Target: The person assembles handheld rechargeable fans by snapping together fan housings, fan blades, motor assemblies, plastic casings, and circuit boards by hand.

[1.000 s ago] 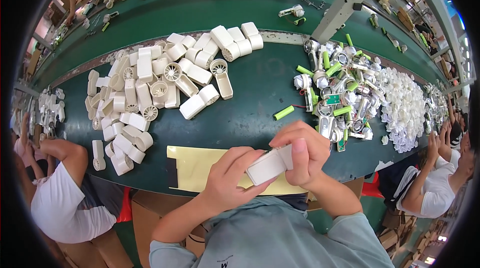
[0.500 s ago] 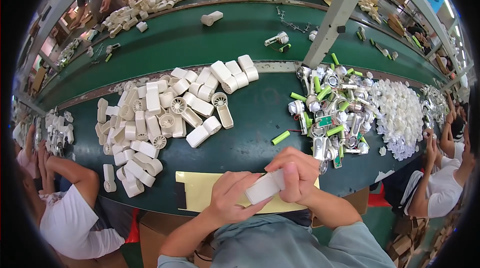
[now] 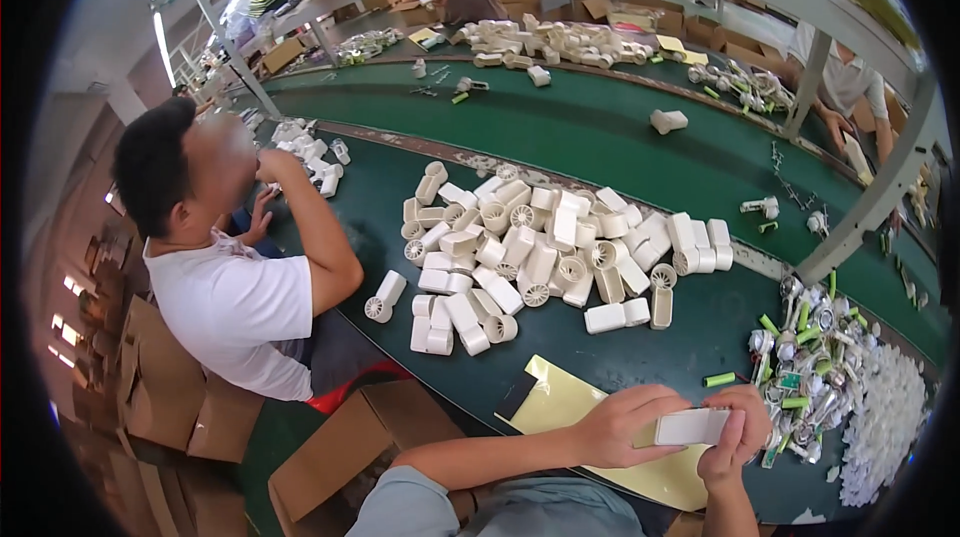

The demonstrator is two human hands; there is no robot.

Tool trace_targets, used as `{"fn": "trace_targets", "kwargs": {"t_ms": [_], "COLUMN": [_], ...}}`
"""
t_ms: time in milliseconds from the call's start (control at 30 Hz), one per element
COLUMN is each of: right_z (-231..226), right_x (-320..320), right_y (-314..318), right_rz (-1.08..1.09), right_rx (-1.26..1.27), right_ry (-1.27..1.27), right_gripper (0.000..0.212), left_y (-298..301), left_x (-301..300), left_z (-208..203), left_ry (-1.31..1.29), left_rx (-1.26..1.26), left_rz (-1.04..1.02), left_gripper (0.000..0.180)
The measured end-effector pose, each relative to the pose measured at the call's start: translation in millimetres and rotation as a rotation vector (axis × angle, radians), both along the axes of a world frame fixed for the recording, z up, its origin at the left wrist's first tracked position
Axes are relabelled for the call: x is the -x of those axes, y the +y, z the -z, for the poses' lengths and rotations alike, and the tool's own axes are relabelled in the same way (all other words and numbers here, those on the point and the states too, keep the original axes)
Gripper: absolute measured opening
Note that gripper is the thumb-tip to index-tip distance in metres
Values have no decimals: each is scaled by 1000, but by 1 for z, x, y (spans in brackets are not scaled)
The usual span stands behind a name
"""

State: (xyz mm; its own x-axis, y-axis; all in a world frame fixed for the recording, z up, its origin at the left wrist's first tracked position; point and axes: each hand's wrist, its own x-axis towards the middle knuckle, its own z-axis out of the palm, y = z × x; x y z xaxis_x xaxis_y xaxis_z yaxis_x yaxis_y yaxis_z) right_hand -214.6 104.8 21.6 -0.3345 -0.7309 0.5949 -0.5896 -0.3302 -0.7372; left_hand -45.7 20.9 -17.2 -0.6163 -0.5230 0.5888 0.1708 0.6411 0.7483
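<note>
Both of my hands grip one white plastic casing (image 3: 692, 427) above the table's front edge. My left hand (image 3: 622, 427) is closed round its left end, and my right hand (image 3: 738, 429) pinches the right end with the thumb in front. Fingers hide both ends of the casing. Under the hands lies a yellow sheet (image 3: 560, 395) with a dark strip at its left edge. A heap of similar off-white casings (image 3: 535, 257), several with round spoked ends, lies beyond and to the left.
Right of my hands is a heap of wired assemblies (image 3: 815, 367) with green cylindrical cells, beside a mound of small translucent white parts (image 3: 885, 427). A person in white (image 3: 235, 267) works at the left near an open cardboard box (image 3: 345, 437). A green conveyor (image 3: 560, 122) runs behind.
My view has swung left, so the table's contents sit further right and the neighbouring person shows more fully. Both hands still hold the casing.
</note>
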Motion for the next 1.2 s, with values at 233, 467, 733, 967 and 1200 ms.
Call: {"fn": "trace_targets", "kwargs": {"t_ms": [233,467,733,967,1200], "right_z": [3,16,23,22,25], "right_x": [1,1,3,6,4], "right_y": [1,-1,4,12,11], "right_rz": [30,-134,-333,-315,-304], "right_rx": [20,29,-275,-371,-320], "right_ry": [26,-198,-491,-409,-402], "right_gripper": [21,32,58,51,49], "left_y": [5,-8,-33,-30,-32], "left_x": [4,-4,-19,-24,-25], "left_z": [-7,6,8,9,8], "left_ry": [-29,-10,-14,-70,-68], "left_rx": [30,427,891,949,941], "left_rz": [-39,-176,-237,-177,-159], "left_gripper": [54,53,30,31,33]}}
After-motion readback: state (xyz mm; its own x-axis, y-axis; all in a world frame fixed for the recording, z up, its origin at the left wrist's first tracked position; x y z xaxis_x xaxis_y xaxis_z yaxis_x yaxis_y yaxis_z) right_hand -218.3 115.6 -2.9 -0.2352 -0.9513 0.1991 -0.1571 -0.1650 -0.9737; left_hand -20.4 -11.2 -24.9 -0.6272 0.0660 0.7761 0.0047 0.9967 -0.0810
